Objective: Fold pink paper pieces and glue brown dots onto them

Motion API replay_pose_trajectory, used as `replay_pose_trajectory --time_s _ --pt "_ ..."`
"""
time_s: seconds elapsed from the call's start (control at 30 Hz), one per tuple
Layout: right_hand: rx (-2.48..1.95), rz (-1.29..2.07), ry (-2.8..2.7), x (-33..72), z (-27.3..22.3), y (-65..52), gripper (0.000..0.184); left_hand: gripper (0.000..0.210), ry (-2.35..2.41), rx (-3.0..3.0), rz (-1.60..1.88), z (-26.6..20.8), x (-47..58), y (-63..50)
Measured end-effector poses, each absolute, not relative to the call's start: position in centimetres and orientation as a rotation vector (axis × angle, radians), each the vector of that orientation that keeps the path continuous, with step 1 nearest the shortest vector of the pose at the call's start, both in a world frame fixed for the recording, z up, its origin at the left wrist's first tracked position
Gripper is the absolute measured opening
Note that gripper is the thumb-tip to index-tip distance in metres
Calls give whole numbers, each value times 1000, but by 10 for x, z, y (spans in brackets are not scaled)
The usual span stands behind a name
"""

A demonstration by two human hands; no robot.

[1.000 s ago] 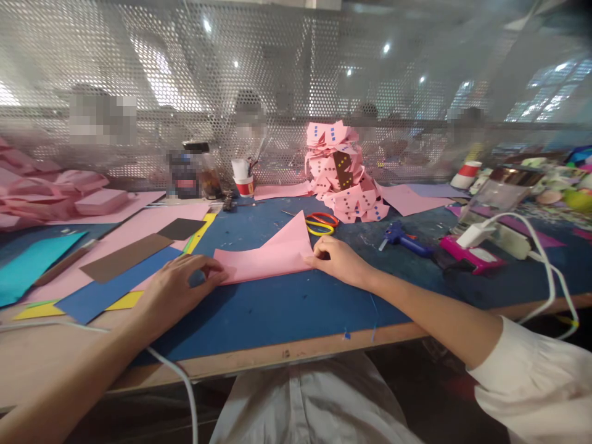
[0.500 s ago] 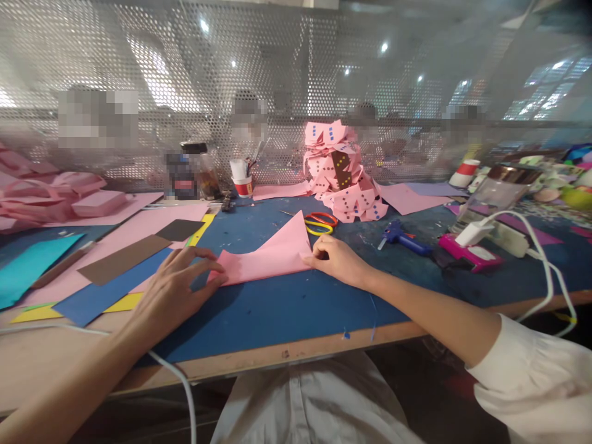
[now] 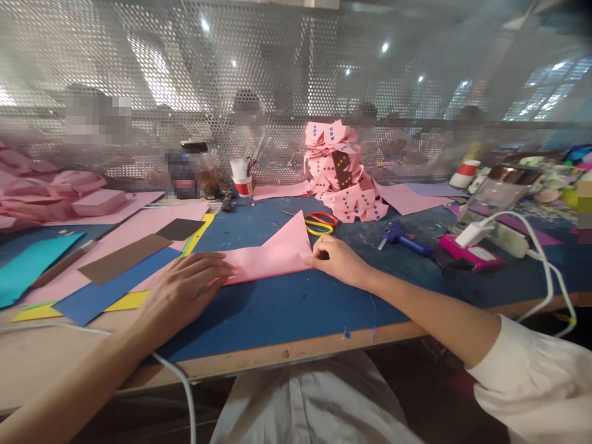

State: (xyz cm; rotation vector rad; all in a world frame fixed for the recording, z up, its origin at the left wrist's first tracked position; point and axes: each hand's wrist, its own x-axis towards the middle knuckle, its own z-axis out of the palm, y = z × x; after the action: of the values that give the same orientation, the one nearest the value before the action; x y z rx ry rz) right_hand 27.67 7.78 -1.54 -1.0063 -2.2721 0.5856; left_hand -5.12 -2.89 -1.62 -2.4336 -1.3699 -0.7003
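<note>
A folded sheet of pink paper [image 3: 268, 262] lies on the blue table mat, one pointed flap standing up at its right end. My left hand [image 3: 194, 287] rests over the paper's left end with its fingers stretched out and held side by side; they cover that corner. At the right end, my right hand [image 3: 340, 262] pinches the paper's lower corner between thumb and forefinger. Just behind the flap lie scissors [image 3: 321, 223] with red and yellow handles. Their blades are partly hidden by the paper.
A blue glue gun [image 3: 407, 239] lies to the right, near a pink power strip [image 3: 472, 254] with white cables. Behind stands a stack of dotted pink paper shapes [image 3: 342, 172]. Coloured paper strips [image 3: 124, 250] lie at left; a white cable [image 3: 180, 376] crosses the front edge.
My left hand has slid right and flattened, its fingers now lying over the paper's left end instead of pinching the corner. My right hand stays in place.
</note>
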Motion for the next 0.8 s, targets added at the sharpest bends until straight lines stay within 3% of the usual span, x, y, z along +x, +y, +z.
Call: replay_pose_trajectory --time_s 0.8 --pt "-982 576 -2259 278 -19 79 32 30 -1468 -2559 -562 -4 -34 -40"
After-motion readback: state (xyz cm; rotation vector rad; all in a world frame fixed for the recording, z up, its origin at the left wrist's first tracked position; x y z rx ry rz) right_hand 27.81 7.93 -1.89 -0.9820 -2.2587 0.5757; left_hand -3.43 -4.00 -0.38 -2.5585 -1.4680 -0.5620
